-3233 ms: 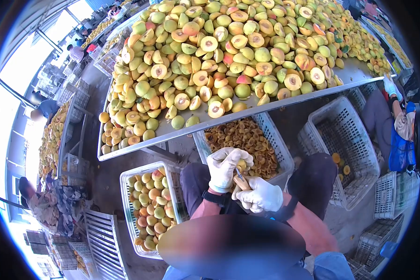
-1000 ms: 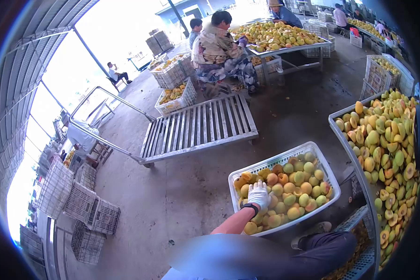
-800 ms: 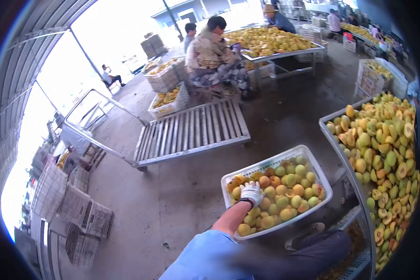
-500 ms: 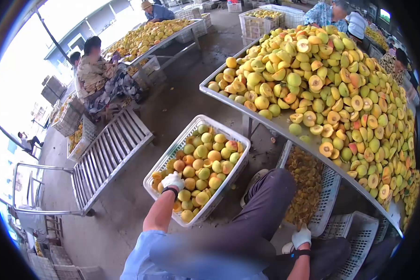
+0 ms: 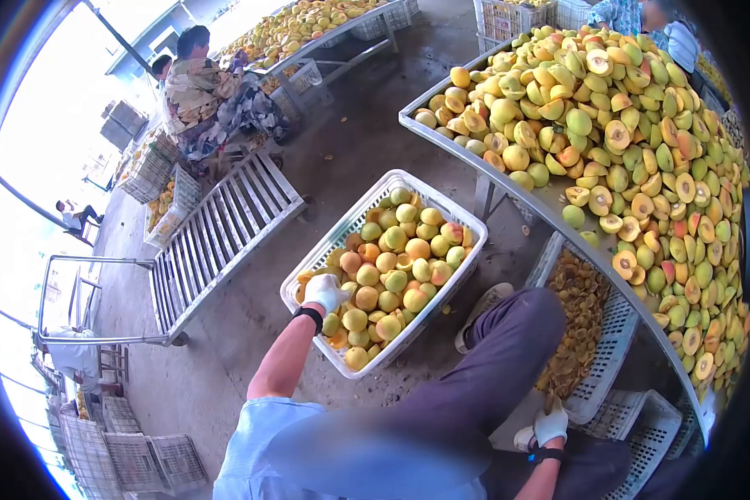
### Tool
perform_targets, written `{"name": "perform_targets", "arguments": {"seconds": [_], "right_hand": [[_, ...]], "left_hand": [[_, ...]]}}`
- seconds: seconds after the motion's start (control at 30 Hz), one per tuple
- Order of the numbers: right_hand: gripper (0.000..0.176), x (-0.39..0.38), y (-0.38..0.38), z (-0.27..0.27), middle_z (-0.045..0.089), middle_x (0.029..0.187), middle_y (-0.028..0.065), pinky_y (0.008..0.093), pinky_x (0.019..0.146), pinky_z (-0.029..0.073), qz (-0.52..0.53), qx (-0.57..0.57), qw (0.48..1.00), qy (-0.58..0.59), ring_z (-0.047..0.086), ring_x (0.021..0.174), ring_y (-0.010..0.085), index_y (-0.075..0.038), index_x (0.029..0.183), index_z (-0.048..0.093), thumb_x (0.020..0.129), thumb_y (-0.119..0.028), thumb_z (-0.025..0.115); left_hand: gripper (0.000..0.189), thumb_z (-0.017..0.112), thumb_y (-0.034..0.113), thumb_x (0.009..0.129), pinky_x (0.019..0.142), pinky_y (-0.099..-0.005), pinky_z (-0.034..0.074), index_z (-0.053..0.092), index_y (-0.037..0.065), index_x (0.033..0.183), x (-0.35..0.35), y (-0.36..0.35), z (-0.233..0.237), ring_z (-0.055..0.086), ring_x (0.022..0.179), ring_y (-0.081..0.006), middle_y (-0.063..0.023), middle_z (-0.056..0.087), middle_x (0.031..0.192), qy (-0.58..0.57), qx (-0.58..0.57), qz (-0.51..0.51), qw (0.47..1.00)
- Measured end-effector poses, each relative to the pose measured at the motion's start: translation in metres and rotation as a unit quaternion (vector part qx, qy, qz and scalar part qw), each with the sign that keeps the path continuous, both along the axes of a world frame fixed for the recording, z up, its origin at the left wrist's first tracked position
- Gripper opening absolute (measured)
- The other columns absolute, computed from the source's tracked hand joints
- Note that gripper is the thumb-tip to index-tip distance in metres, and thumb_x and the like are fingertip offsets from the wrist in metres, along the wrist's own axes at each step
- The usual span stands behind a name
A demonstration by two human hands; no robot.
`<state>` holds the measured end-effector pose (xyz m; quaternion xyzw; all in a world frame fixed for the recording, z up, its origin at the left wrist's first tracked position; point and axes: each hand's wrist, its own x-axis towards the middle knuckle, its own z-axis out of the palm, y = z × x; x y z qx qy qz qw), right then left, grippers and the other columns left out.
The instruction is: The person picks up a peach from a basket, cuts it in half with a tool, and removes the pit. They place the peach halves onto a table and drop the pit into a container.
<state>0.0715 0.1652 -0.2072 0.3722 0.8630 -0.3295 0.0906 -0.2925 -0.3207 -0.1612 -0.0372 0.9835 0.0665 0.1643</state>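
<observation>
My left hand (image 5: 325,292), in a white glove, is in a white plastic crate (image 5: 462,287) of whole yellow peaches (image 5: 386,262). It is closed among the fruit at the crate's left side; its fingertips are partly hidden. Low on the right, my gloved right hand (image 5: 550,425) is closed at the near end of a crate (image 5: 612,350) holding brown, wrinkled scraps (image 5: 577,325). Something small and brownish shows at its fingertips, too small to name. My bent leg (image 5: 508,333) lies between the two crates.
A metal-edged table (image 5: 550,218) heaped with halved peaches (image 5: 675,167) stands at right. Left of my crate is a slatted metal cart (image 5: 225,233). A seated person (image 5: 196,96) works at another peach table behind. Stacked crates (image 5: 146,462) sit at lower left.
The view has turned, so crate and tables appear farther right and higher. My left hand looks more curled among the peaches. My right hand stays by the crate of scraps.
</observation>
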Motion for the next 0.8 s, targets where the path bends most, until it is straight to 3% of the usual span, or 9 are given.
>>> {"name": "perform_targets", "arguments": {"seconds": [0.1, 0.23, 0.3, 0.4, 0.47, 0.53, 0.6, 0.73, 0.8], "right_hand": [[0.042, 0.002, -0.001, -0.005, 0.067, 0.102, 0.0293, 0.0456, 0.086, 0.05, -0.004, 0.011, 1.0, 0.008, 0.063, 0.102, 0.0451, 0.004, 0.122, 0.057, 0.082, -0.009, 0.06], [0.04, -0.003, -0.002, -0.004, 0.067, 0.097, 0.0296, 0.0457, 0.081, 0.051, 0.007, 0.034, 0.999, -0.004, 0.065, 0.096, 0.0445, 0.004, 0.122, 0.056, 0.083, -0.009, 0.058], [0.039, -0.002, -0.001, -0.009, 0.066, 0.094, 0.0292, 0.0452, 0.077, 0.052, 0.012, 0.035, 0.999, -0.009, 0.066, 0.092, 0.0433, 0.004, 0.121, 0.056, 0.084, -0.008, 0.057], [0.036, 0.022, 0.013, -0.045, 0.065, 0.077, 0.0219, 0.041, 0.059, 0.053, -0.004, 0.032, 0.999, 0.022, 0.068, 0.066, 0.0327, 0.002, 0.121, 0.056, 0.086, -0.006, 0.056], [0.036, 0.027, 0.01, -0.052, 0.065, 0.078, 0.0217, 0.0408, 0.06, 0.053, -0.017, 0.022, 0.999, 0.045, 0.068, 0.066, 0.0323, 0.002, 0.121, 0.056, 0.086, -0.006, 0.056], [0.036, 0.025, 0.015, -0.046, 0.065, 0.079, 0.0214, 0.0407, 0.06, 0.053, -0.037, 0.028, 0.996, 0.072, 0.068, 0.066, 0.0319, 0.002, 0.121, 0.056, 0.086, -0.006, 0.056], [0.038, 0.004, 0.004, -0.014, 0.067, 0.089, 0.0246, 0.0409, 0.069, 0.055, -0.056, 0.019, 0.998, -0.001, 0.069, 0.079, 0.0362, 0.004, 0.123, 0.056, 0.086, -0.005, 0.057], [0.044, -0.031, -0.009, 0.033, 0.066, 0.108, 0.0276, 0.0468, 0.087, 0.05, -0.104, 0.121, 0.977, 0.139, 0.063, 0.102, 0.0449, -0.001, 0.129, 0.055, 0.086, -0.011, 0.059], [0.044, -0.015, 0.01, -0.007, 0.066, 0.107, 0.0275, 0.0497, 0.087, 0.05, 0.026, 0.056, 0.987, -0.15, 0.062, 0.101, 0.0455, -0.003, 0.128, 0.055, 0.086, -0.016, 0.058]], "left_hand": [[0.042, 0.079, 0.042, 0.073, 0.076, -0.0367, 0.055, 0.074, 0.003, 0.091, -0.037, 0.013, 0.014, 0.07, 0.076, -0.0262, -0.0151, 0.073, 0.083, 0.136, 0.188, 0.137, 0.963], [0.042, 0.081, 0.04, 0.073, 0.08, -0.0364, 0.054, 0.071, 0.004, 0.093, -0.093, 0.046, -0.017, 0.07, 0.086, -0.0275, -0.0164, 0.073, 0.09, 0.245, 0.318, 0.182, 0.898], [0.046, 0.078, 0.045, 0.074, 0.083, -0.0393, 0.054, 0.071, 0.005, 0.096, -0.104, 0.041, -0.073, 0.07, 0.091, -0.0315, -0.0177, 0.072, 0.095, 0.12, 0.101, 0.099, 0.983], [0.051, 0.07, 0.053, 0.077, 0.086, -0.0405, 0.054, 0.073, 0.009, 0.101, -0.121, 0.051, -0.059, 0.069, 0.1, -0.0309, -0.0169, 0.071, 0.106, 0.023, 0.034, 0.044, 0.998], [0.053, 0.068, 0.056, 0.08, 0.084, -0.0416, 0.054, 0.073, 0.008, 0.103, -0.131, 0.048, -0.039, 0.069, 0.099, -0.031, -0.0169, 0.072, 0.105, -0.019, -0.03, -0.035, 0.999], [0.053, 0.051, 0.054, 0.093, 0.081, -0.0436, 0.055, 0.073, 0.007, 0.102, -0.125, 0.063, -0.02, 0.07, 0.096, -0.0324, -0.0162, 0.072, 0.102, 0.017, -0.027, 0.0, 0.999], [0.055, 0.038, 0.048, 0.099, 0.08, -0.0458, 0.055, 0.072, 0.006, 0.096, -0.113, 0.06, -0.06, 0.07, 0.091, -0.0349, -0.0174, 0.072, 0.097, 0.003, -0.055, -0.107, 0.993], [0.052, 0.037, 0.046, 0.099, 0.088, -0.046, 0.053, 0.071, 0.008, 0.106, -0.099, 0.077, -0.056, 0.068, 0.102, -0.0337, -0.013, 0.072, 0.109, -0.017, -0.045, -0.012, 0.999], [0.049, 0.039, 0.042, 0.097, 0.091, -0.0451, 0.052, 0.07, 0.007, 0.113, -0.115, 0.075, -0.05, 0.067, 0.107, -0.0316, -0.0139, 0.069, 0.116, -0.083, -0.069, -0.046, 0.993]]}}
